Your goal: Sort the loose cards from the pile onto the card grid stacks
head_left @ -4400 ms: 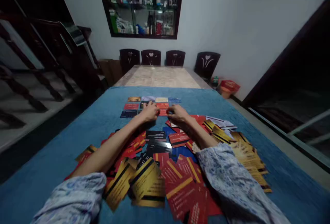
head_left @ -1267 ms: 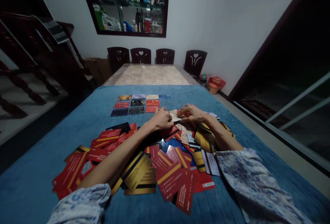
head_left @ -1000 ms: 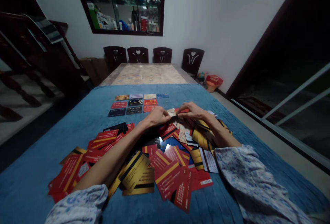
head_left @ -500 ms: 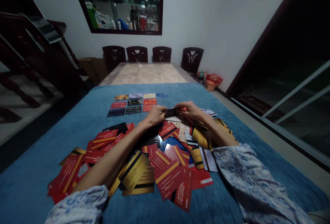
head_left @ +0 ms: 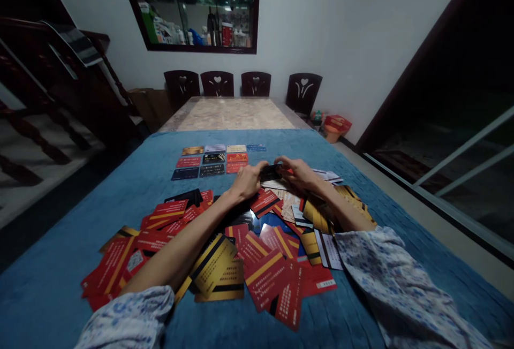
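A dark card [head_left: 270, 172] is held just above the far side of a loose heap of cards. My left hand [head_left: 248, 180] grips its left end. My right hand [head_left: 299, 171] is closed at its right end, its fingertips partly hidden. Below both hands lie pale cards [head_left: 289, 204] and a red card with a dark stripe [head_left: 265, 203]. Beyond my left hand, cards lie face up in neat rows, among them a black card [head_left: 212, 169] and a red card [head_left: 237, 167].
Red cards [head_left: 265, 279] and gold cards [head_left: 213, 264] spread over the blue cloth [head_left: 132, 194] around my forearms. More gold cards [head_left: 353, 199] lie at the right. Past the cloth is a bare stretch of tabletop [head_left: 241, 113], with dark chairs [head_left: 217, 84] behind it.
The view has shifted slightly, moving everything a little to the right in the picture. The dark card stays between both hands, its face now showing somewhat more. The rows of cards look the same.
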Motion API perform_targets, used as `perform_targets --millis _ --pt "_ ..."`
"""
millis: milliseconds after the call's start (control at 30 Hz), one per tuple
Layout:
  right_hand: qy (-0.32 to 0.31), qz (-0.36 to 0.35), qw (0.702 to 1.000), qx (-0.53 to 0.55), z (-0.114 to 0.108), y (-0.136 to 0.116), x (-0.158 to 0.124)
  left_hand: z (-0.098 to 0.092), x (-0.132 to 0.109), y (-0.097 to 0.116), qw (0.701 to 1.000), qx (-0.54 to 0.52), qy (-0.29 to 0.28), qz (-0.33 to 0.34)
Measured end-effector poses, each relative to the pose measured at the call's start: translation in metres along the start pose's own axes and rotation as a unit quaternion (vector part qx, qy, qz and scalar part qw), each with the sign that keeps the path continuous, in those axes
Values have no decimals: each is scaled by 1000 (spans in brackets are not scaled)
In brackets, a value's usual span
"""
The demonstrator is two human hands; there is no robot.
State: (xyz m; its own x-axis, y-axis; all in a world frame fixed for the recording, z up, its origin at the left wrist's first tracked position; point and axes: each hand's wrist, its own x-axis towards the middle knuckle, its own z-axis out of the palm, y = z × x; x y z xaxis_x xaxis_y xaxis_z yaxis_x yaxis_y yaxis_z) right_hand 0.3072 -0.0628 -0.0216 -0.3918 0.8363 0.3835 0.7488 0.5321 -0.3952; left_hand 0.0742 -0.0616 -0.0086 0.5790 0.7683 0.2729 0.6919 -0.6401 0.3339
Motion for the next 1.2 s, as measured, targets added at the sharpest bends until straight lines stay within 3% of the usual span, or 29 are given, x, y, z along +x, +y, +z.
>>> perform_targets --millis 233,433,833,1200 --pt "28 -40 999 17 3 -2 4 -3 2 0 999 8 24 -20" --pt "5 -79 997 16 1 -2 6 -7 2 0 999 13 22 -35" --pt "13 -58 993 -98 10 1 6 -14 5 4 998 40 -11 -51" --pt "-12 -63 991 -119 7 -2 7 -22 3 3 994 84 -44 -46"
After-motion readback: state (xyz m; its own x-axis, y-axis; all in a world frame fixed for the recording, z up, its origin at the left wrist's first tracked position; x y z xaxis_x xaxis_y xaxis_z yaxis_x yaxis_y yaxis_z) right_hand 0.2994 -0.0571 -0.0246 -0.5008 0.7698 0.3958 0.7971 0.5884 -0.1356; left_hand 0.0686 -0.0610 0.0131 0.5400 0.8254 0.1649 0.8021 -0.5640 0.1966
